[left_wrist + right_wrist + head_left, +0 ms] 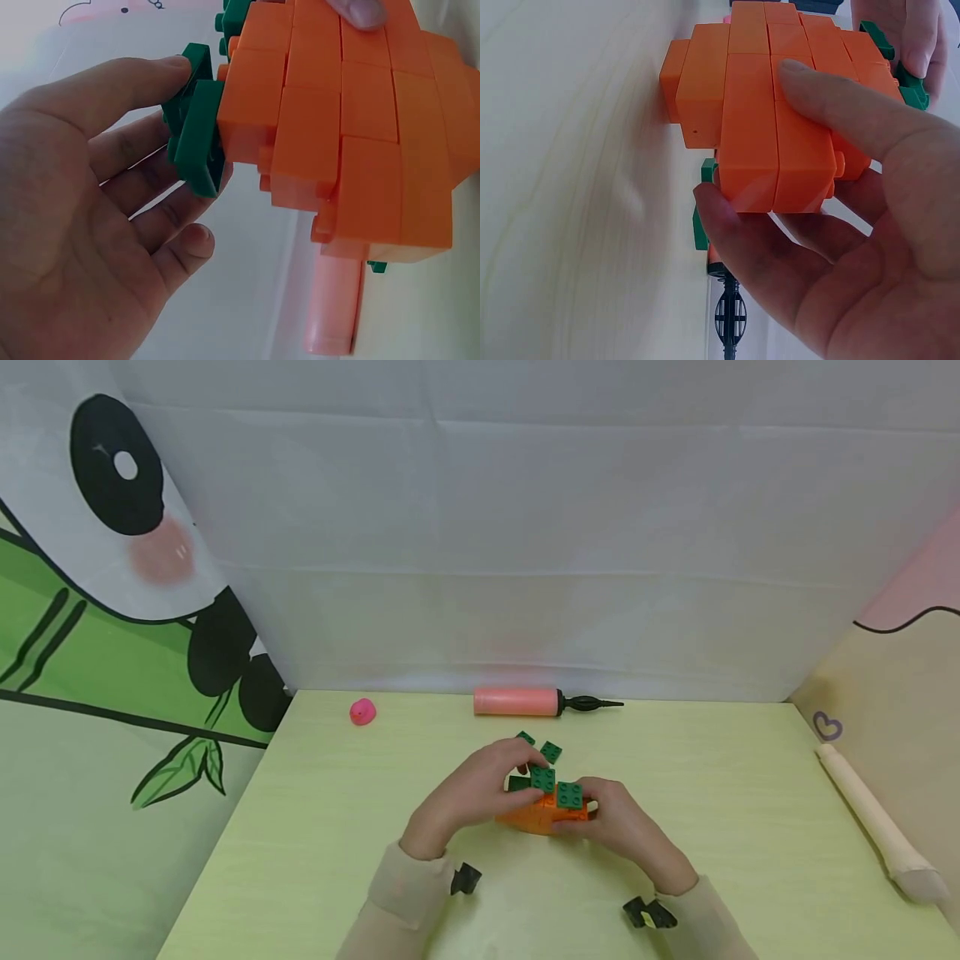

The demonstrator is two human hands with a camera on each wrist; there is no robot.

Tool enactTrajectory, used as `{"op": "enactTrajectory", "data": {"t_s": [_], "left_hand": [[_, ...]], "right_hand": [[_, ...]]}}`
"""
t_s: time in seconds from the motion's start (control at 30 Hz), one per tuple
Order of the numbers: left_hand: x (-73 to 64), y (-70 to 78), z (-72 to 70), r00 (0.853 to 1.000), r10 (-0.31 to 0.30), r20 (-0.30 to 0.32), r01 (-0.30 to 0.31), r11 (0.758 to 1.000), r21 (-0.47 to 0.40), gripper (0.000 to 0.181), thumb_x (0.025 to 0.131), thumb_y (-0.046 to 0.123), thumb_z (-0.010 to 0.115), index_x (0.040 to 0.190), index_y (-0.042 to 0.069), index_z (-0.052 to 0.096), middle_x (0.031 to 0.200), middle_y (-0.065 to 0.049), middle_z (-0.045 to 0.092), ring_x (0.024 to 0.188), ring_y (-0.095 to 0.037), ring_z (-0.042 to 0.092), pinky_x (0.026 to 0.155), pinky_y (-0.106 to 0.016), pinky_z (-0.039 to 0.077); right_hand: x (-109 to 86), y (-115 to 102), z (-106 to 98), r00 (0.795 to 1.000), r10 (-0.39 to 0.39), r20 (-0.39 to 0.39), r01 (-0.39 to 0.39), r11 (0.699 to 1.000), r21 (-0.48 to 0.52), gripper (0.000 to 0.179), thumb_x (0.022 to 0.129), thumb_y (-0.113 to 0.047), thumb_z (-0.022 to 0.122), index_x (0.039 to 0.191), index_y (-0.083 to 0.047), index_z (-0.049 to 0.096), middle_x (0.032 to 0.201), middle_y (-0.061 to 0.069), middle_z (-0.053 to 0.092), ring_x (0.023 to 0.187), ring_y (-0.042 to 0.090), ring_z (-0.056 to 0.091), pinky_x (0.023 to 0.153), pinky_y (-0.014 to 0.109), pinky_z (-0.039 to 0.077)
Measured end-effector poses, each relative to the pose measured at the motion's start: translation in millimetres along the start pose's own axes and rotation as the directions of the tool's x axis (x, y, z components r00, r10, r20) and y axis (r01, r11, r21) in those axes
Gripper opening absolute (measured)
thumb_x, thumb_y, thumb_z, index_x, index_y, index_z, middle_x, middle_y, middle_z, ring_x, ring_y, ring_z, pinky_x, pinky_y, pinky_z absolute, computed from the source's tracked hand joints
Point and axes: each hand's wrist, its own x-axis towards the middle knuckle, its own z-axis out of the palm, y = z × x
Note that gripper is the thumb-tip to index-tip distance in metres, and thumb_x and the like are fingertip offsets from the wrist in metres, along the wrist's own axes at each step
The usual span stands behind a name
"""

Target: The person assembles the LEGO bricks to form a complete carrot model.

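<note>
An orange block build (534,818), made of many toy bricks in stepped rows, is held up over the table. My right hand (622,822) grips its right side, the thumb lying on the orange face in the right wrist view. At the top edge, my left hand (480,785) pinches a green toy brick (187,82) between thumb and fingers, right at the orange studs. Another green brick (199,139) overlaps it there, and a further green brick (569,795) sits on top near the right hand.
Loose green bricks (551,752) lie just behind the build. Farther back lie a pink hand pump (516,702) with a black nozzle and a small pink piece (363,712). A pale stick-like object (870,818) leans along the right wall.
</note>
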Motion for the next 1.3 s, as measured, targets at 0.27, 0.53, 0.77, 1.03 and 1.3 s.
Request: {"op": "enactTrajectory", "data": {"t_s": [0.27, 0.53, 0.77, 1.03, 1.3], "left_hand": [[1.2, 0.6, 3.4, 0.999, 0.02, 0.041, -0.02, 1.0, 0.0, 0.025, 0.097, 0.02, 0.074, 0.121, 0.013, 0.07, 0.11, 0.007, 0.064, 0.098, -0.009, 0.056, 0.09, -0.026, 0.049], [0.5, -1.2, 3.0, 0.998, 0.032, 0.047, -0.032, 0.999, 0.004, 0.024, 0.096, 0.02, 0.073, 0.118, 0.012, 0.07, 0.11, 0.008, 0.064, 0.096, -0.01, 0.055, 0.087, -0.025, 0.049], [0.2, -2.9, 4.3, 0.998, 0.017, 0.059, -0.017, 1.0, -0.001, 0.023, 0.096, 0.02, 0.073, 0.118, 0.013, 0.069, 0.11, 0.008, 0.063, 0.097, -0.01, 0.054, 0.087, -0.026, 0.048], [-3.5, -0.7, 4.5, 0.997, 0.006, 0.075, -0.005, 1.0, -0.009, 0.021, 0.096, 0.018, 0.072, 0.115, 0.014, 0.067, 0.109, 0.007, 0.063, 0.096, -0.012, 0.055, 0.088, -0.028, 0.049], [-7.6, 1.8, 5.1, 0.995, -0.019, 0.102, 0.018, 1.0, 0.011, 0.02, 0.097, 0.019, 0.072, 0.116, 0.015, 0.065, 0.109, 0.006, 0.063, 0.091, -0.011, 0.055, 0.084, -0.028, 0.049]], "right_hand": [[-0.1, -2.1, -1.1, 1.0, -0.015, -0.001, 0.015, 1.0, -0.019, 0.025, 0.085, -0.025, 0.089, 0.1, -0.012, 0.073, 0.096, -0.004, 0.071, 0.088, 0.016, 0.064, 0.077, 0.031, 0.057], [0.0, -2.7, -0.8, 1.0, -0.018, -0.002, 0.018, 1.0, -0.023, 0.025, 0.085, -0.027, 0.089, 0.1, -0.014, 0.074, 0.095, -0.007, 0.071, 0.087, 0.013, 0.064, 0.076, 0.031, 0.056], [-0.1, -3.9, -0.1, 1.0, -0.021, -0.003, 0.021, 0.999, -0.036, 0.026, 0.085, -0.028, 0.089, 0.1, -0.013, 0.074, 0.095, -0.007, 0.071, 0.087, 0.012, 0.064, 0.076, 0.032, 0.056], [-1.7, -5.4, 3.6, 1.0, -0.026, -0.01, 0.026, 0.999, -0.021, 0.025, 0.085, -0.025, 0.089, 0.099, -0.011, 0.073, 0.096, -0.004, 0.072, 0.085, 0.012, 0.064, 0.074, 0.03, 0.056], [-5.0, -8.2, 7.6, 1.0, -0.011, -0.013, 0.011, 1.0, -0.022, 0.027, 0.086, -0.027, 0.089, 0.101, -0.01, 0.074, 0.097, -0.002, 0.073, 0.087, 0.015, 0.066, 0.075, 0.031, 0.056]]}}
